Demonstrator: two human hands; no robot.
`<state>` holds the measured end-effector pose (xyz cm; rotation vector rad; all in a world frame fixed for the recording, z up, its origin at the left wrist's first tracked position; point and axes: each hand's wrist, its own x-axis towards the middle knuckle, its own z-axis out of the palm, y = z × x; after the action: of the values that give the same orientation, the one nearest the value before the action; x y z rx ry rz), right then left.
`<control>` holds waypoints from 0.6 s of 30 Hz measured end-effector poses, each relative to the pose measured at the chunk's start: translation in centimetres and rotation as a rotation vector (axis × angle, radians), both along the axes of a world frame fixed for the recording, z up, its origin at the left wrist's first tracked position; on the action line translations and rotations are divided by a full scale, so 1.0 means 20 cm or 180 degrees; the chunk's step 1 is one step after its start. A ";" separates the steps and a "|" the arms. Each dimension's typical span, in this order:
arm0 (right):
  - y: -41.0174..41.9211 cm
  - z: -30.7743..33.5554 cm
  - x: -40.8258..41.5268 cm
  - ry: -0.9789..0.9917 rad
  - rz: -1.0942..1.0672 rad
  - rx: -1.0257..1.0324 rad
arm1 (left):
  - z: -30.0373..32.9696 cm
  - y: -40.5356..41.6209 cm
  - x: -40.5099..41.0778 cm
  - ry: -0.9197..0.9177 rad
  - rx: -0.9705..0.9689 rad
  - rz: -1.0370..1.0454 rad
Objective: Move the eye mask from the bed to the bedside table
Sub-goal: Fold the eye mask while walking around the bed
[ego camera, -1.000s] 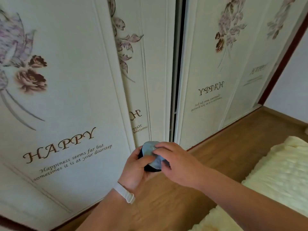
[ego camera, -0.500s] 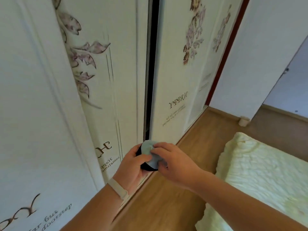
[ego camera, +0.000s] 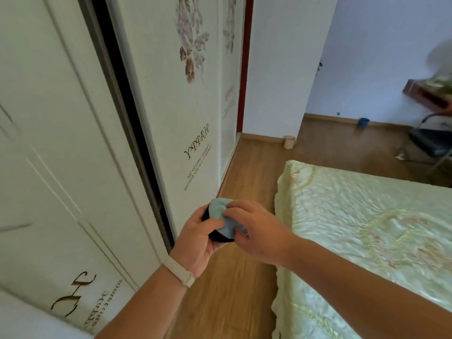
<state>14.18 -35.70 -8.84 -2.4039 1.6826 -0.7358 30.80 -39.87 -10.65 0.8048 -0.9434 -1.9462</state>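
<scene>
The eye mask, light blue with a black underside, is bunched up and held in both hands at mid-frame, above the wooden floor. My left hand cups it from below and the left, a white band on that wrist. My right hand pinches its top from the right. The bed, under a pale green quilted cover, fills the right side. No bedside table is in view.
White sliding wardrobe doors with flower prints and "HAPPY" lettering stand close on the left. A strip of wooden floor runs between wardrobe and bed. Beyond the bed are a white wall, a small cup on the floor and a dark chair.
My view has swung to the right: the wardrobe slid left and the bed, far wall and chair came into sight. Both hands keep hold of the eye mask in the same grip.
</scene>
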 end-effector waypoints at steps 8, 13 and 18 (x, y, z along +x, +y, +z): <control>-0.33 -0.03 -0.43 -0.0210 -0.0220 -0.0165 | 0.08 -0.39 -0.45 -0.0229 -0.0062 -0.0257; -0.49 -0.01 -0.74 -0.0318 -0.0348 -0.0270 | 0.12 -0.58 -0.78 -0.0359 -0.0177 -0.0402; -0.58 -0.04 -0.94 -0.0394 -0.0443 -0.0210 | 0.10 -0.73 -0.99 -0.0409 -0.0044 -0.0581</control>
<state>-4.62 -47.40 -9.56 -2.2478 1.8163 -0.9535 11.09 -54.41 -8.61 0.8701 -1.1403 -2.0602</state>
